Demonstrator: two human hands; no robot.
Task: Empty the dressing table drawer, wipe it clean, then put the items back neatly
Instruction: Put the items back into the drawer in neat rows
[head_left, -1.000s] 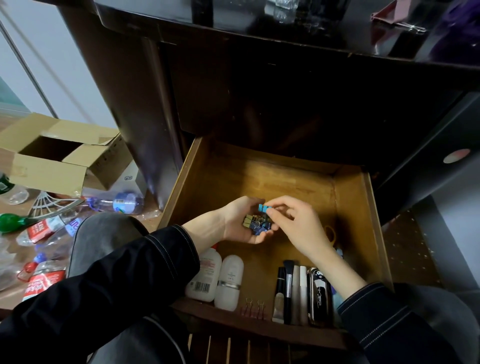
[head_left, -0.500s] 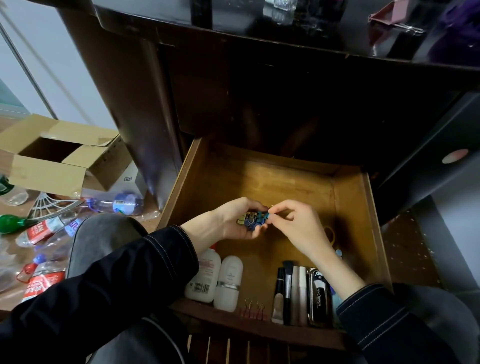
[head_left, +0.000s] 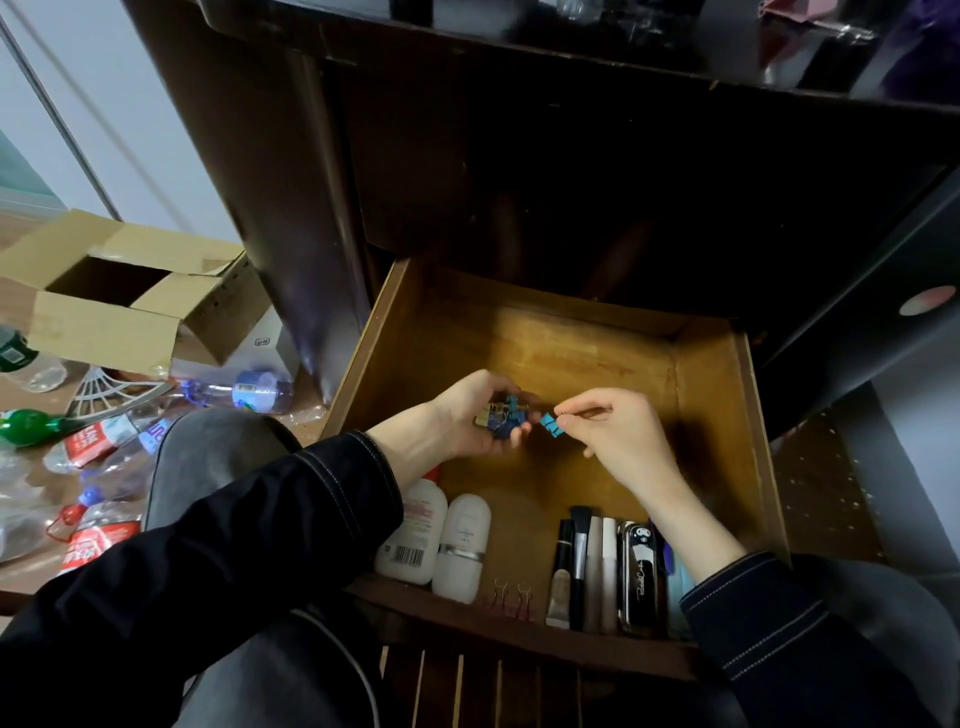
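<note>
Head view: I see the drawer (head_left: 706, 415) pulled out of the dark dressing table (head_left: 519, 156). Both hands are held over the middle of its wooden floor.

1. Left hand (head_left: 467, 415): the fingers are curled round a cluster of binder clips (head_left: 503, 422), blue and gold-coloured, which sits in the palm.
2. Right hand (head_left: 618, 441): thumb and forefinger pinch a single blue binder clip (head_left: 550, 425) by its wire end. The other fingers are loosely bent. This clip hangs just beside the cluster, with a narrow gap between them.
3. Front left of the drawer: two white bottles (head_left: 462, 551) lie side by side, partly under the left sleeve.
4. Front wall, centre: two pink binder clips (head_left: 511, 597) lie between the bottles and the cosmetics.
5. Front right: a row of cosmetics (head_left: 579, 561) (a tube, a brush, two pale sticks) and a black case (head_left: 641, 577) lie parallel and close together. The right forearm crosses above the row's right end.

To the left of the table, on the floor, I see an open cardboard box (head_left: 119, 296) and scattered plastic bottles (head_left: 249, 389).
</note>
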